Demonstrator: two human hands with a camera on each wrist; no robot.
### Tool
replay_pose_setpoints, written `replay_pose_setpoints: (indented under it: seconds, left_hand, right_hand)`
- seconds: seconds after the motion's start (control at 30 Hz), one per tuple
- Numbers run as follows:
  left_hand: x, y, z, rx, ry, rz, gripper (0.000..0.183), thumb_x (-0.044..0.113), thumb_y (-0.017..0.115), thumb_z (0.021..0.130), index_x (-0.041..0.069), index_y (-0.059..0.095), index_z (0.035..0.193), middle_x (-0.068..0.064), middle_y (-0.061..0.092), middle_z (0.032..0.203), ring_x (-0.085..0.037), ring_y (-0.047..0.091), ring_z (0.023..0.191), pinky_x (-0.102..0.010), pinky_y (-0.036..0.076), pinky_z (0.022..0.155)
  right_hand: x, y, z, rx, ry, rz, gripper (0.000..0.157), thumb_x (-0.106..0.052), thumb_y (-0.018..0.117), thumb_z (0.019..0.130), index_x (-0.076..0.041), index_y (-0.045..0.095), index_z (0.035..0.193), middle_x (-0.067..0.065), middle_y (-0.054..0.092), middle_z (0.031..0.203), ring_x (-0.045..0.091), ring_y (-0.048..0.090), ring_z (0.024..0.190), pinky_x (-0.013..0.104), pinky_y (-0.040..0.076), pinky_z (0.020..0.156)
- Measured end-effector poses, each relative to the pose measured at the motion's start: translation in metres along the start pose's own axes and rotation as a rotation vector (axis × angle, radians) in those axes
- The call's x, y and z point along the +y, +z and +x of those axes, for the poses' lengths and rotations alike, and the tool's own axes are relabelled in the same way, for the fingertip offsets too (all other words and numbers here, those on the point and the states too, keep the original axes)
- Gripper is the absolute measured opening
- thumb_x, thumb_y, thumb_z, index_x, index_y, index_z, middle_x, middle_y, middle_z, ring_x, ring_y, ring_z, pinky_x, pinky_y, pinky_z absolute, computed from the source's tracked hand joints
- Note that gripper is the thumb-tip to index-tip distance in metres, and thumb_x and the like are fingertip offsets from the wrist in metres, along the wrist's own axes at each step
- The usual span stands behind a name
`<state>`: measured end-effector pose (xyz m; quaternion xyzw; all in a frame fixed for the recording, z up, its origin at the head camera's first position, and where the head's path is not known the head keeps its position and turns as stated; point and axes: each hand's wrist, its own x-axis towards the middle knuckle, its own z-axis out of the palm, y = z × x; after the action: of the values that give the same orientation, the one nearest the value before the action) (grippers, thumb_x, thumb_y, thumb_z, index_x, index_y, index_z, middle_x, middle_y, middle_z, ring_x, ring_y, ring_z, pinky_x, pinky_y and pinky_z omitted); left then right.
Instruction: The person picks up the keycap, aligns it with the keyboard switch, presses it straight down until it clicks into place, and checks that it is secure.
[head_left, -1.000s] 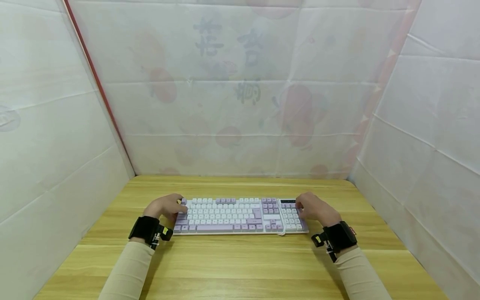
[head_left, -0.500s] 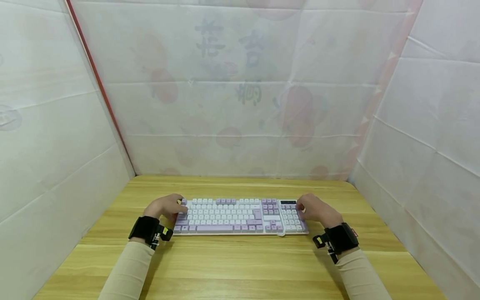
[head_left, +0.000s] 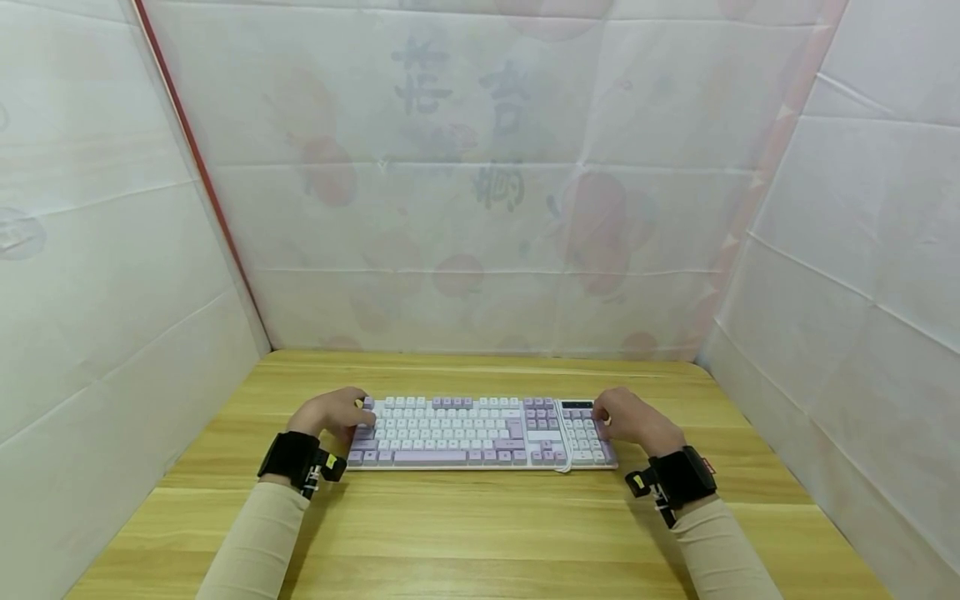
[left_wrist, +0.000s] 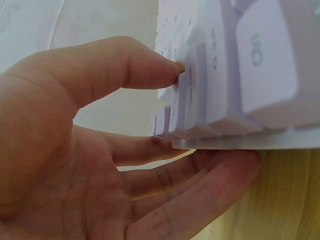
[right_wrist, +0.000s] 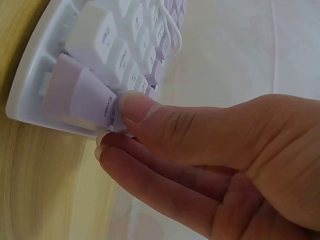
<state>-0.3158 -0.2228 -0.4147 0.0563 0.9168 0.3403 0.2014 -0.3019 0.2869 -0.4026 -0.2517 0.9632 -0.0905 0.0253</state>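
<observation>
A white and lilac keyboard (head_left: 450,433) lies lengthwise across the wooden table, its white cable (head_left: 564,437) looped over the right part. At its left end my left hand (head_left: 336,414) grips the edge. The left wrist view shows that thumb (left_wrist: 150,70) on top of the keys and the other fingers along the side and underside. My right hand (head_left: 633,417) pinches the opposite end. In the right wrist view the right thumb (right_wrist: 142,110) presses a lilac key beside the Enter key (right_wrist: 80,95), with fingertips at the edge below.
The wooden table (head_left: 480,533) stretches in front of and behind the keyboard. White fabric walls (head_left: 480,250) with faint printed characters enclose the back and both sides. Each wrist wears a black band (head_left: 288,457) with a small camera.
</observation>
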Motion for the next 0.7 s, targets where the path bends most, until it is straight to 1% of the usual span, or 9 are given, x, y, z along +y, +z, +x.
replay_pose_setpoints:
  seconds: [0.17, 0.5, 0.7]
  left_hand:
    - [0.0006, -0.0001, -0.0006, 0.0, 0.003, -0.002, 0.074, 0.018, 0.067, 0.09, -0.014, 0.037, 0.15, -0.035, 0.048, 0.143, -0.029, 0.064, 0.099, -0.041, 0.062, 0.082]
    - [0.0008, -0.0004, -0.0012, 0.003, 0.013, 0.008, 0.071, 0.018, 0.067, 0.09, -0.013, 0.04, 0.148, -0.033, 0.05, 0.141, -0.028, 0.063, 0.097, -0.039, 0.062, 0.078]
    - [-0.0004, 0.0003, 0.0007, 0.003, 0.011, 0.013, 0.072, 0.018, 0.067, 0.09, -0.013, 0.039, 0.149, -0.033, 0.049, 0.142, -0.027, 0.063, 0.094, -0.038, 0.061, 0.076]
  right_hand:
    - [-0.0002, -0.0015, 0.0002, -0.006, 0.004, 0.006, 0.013, 0.003, 0.081, 0.08, -0.003, 0.078, 0.092, 0.006, 0.071, 0.086, 0.015, 0.058, 0.078, 0.033, 0.052, 0.071]
    - [-0.0005, -0.0017, 0.0025, -0.011, 0.03, -0.006, 0.015, 0.004, 0.081, 0.079, -0.003, 0.079, 0.092, 0.006, 0.072, 0.088, 0.018, 0.062, 0.08, 0.036, 0.055, 0.073]
    - [0.0001, -0.0005, 0.0027, -0.009, 0.018, -0.018, 0.014, 0.004, 0.081, 0.079, -0.002, 0.079, 0.091, 0.005, 0.071, 0.085, 0.016, 0.059, 0.077, 0.034, 0.054, 0.071]
